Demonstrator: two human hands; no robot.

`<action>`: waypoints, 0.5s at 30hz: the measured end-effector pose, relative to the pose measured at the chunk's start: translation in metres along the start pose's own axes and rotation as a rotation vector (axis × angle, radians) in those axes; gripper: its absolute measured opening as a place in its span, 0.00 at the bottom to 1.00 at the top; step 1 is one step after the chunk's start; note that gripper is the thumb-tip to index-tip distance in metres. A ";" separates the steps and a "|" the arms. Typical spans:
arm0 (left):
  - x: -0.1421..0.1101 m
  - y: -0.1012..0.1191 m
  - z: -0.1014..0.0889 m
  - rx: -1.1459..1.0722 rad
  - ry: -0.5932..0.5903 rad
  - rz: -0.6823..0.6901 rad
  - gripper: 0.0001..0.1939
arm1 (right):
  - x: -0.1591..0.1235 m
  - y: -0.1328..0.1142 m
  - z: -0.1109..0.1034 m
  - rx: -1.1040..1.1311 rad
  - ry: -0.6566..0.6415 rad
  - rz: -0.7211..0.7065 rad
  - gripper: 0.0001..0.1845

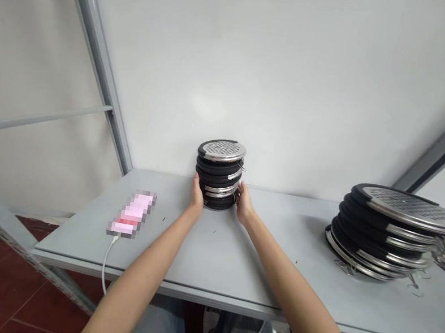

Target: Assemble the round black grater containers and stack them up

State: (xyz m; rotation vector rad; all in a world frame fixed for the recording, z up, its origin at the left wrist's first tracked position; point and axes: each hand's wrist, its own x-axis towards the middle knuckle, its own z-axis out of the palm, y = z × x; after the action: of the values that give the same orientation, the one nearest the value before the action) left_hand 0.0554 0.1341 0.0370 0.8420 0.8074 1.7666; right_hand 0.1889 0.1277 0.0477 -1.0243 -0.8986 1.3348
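In front of me at the back of the table, close to the wall, stands a stack of round perforated metal lids [224, 149] with black rims. Small metal wire hooks stick out on its right side. My left hand [197, 193] lies against the stack's left side, fingers reaching round behind it and partly hidden. My right hand [244, 203] is at the right side, its fingers curved by the lower lids and hooks. Between them the two hands hold the stack, which looks upright and seems to rest on the tabletop.
A larger stack of similar lids [408, 208] leans unevenly on the right of the grey table [240, 261]. A pixelated phone [132, 214] lies at left, its white cable [106, 261] hanging over the front edge. Metal frame posts [97, 47] flank the table; a wall closes the back.
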 end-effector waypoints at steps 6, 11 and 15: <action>0.016 -0.003 -0.006 -0.041 -0.046 -0.010 0.30 | 0.016 0.010 0.004 -0.019 -0.067 -0.093 0.27; 0.018 -0.003 -0.007 -0.036 -0.047 0.001 0.28 | 0.023 0.014 0.003 -0.062 -0.054 -0.182 0.27; 0.016 0.000 -0.009 -0.021 -0.041 0.006 0.27 | 0.026 0.016 -0.002 -0.098 -0.040 -0.116 0.31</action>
State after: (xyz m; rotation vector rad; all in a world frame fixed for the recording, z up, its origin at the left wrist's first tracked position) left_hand 0.0436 0.1476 0.0354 0.8645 0.7592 1.7543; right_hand 0.1871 0.1526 0.0305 -1.0077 -1.0471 1.2278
